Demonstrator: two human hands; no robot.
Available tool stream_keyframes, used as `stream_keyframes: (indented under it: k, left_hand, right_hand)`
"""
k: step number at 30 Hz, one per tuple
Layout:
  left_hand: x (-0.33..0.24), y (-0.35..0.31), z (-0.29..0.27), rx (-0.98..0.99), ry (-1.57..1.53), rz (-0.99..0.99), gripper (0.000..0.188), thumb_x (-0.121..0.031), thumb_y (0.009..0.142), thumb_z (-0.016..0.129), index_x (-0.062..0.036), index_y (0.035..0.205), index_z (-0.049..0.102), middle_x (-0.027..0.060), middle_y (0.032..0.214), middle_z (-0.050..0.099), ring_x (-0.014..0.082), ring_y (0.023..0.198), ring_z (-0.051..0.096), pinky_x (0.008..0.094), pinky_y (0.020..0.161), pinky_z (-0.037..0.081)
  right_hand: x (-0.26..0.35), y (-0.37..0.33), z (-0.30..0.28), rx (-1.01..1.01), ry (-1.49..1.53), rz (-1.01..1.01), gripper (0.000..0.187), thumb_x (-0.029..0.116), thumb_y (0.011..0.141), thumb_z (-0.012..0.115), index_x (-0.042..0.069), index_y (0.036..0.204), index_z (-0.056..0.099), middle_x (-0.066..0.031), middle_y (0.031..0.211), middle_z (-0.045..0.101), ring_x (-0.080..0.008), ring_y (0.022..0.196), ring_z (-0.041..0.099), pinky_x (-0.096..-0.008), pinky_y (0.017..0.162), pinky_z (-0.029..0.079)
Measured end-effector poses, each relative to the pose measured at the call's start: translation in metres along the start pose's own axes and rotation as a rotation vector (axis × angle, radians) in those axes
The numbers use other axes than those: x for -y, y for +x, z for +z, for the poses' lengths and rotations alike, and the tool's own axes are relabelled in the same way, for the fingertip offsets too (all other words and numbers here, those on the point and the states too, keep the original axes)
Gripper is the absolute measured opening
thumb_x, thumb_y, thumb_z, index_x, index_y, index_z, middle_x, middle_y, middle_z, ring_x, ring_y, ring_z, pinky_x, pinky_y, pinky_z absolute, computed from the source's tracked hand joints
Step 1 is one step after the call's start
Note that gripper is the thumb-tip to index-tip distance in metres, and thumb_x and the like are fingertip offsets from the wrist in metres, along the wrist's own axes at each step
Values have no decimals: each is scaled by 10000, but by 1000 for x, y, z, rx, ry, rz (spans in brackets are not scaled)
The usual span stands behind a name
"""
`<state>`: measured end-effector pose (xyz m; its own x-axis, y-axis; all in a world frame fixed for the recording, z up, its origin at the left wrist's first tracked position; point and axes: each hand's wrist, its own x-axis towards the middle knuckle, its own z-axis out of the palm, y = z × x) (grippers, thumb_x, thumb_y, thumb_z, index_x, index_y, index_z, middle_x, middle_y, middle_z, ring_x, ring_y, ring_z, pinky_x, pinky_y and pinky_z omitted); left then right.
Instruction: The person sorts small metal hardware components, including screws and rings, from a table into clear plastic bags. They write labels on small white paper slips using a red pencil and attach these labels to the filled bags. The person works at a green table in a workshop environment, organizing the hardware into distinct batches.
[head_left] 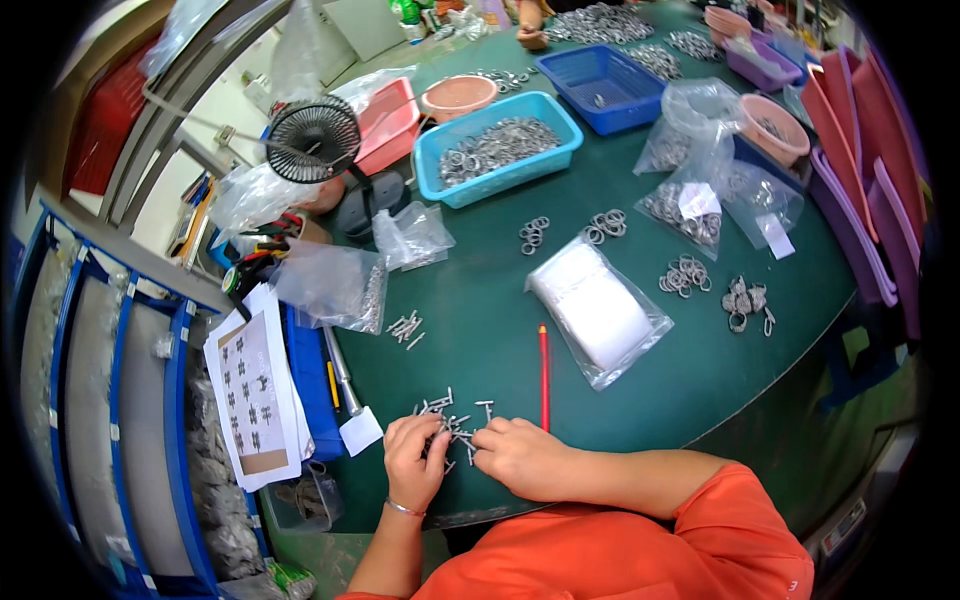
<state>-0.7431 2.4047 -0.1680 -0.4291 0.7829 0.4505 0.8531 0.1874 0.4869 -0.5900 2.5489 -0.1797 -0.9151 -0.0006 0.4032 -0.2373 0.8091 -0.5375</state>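
Pins of grey metal, clustered by the near edge of a green table
The left hand curls over their left side, the right hand is at their right; whether either grasps a pin, I cannot tell. A turquoise basket of rings stands toward the far edge.

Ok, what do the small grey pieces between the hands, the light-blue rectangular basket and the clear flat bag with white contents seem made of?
Small grey pieces: probably metal, from their dull grey sheen.
Light-blue rectangular basket: likely moulded plastic, smooth, evenly coloured, with rounded corners.
Clear flat bag: apparently thin plastic film, glossy, with creased see-through edges.
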Motion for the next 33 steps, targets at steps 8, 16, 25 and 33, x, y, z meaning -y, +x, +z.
stream_keyframes:
  k: [8, 16, 25, 33]
  left_hand:
    - [-8, 4, 5, 146, 167, 103, 168, -5, 759, 699, -57, 919, 687, 95, 1061, 695, 301, 1015, 629, 419, 936, 443]
    - [-9, 13, -1, -97, 48, -18, 159, 109, 846, 593, 19, 949, 675, 127, 932, 698, 233, 861, 671, 309, 797, 524]
    - [-45, -48, -8, 127, -419, -377, 69, 61, 861, 671, 5, 902, 679, 82, 917, 697, 134, 779, 654, 248, 708, 521]
    - [-36, -61, -24, 50, -228, -275, 114, 75, 841, 655, -1, 919, 687, 97, 903, 642, 195, 806, 617, 278, 675, 482]
  right_hand:
    - [4, 1, -11, -251, 106, 113, 102, 71, 809, 593, 56, 910, 596, -70, 794, 596, -284, 766, 586, -390, 674, 493]
    - [-21, 10, -47, -434, 402, 308, 55, -7, 816, 609, -5, 871, 602, -177, 846, 622, -371, 817, 621, -430, 714, 512]
    - [4, -15, -29, 5, 410, 149, 119, 26, 764, 719, 24, 816, 612, -122, 799, 621, -337, 785, 603, -411, 713, 499]
    - [-4, -33, -43, -126, 155, 182, 135, -44, 756, 701, 21, 861, 646, -114, 875, 619, -308, 824, 599, -376, 720, 487]
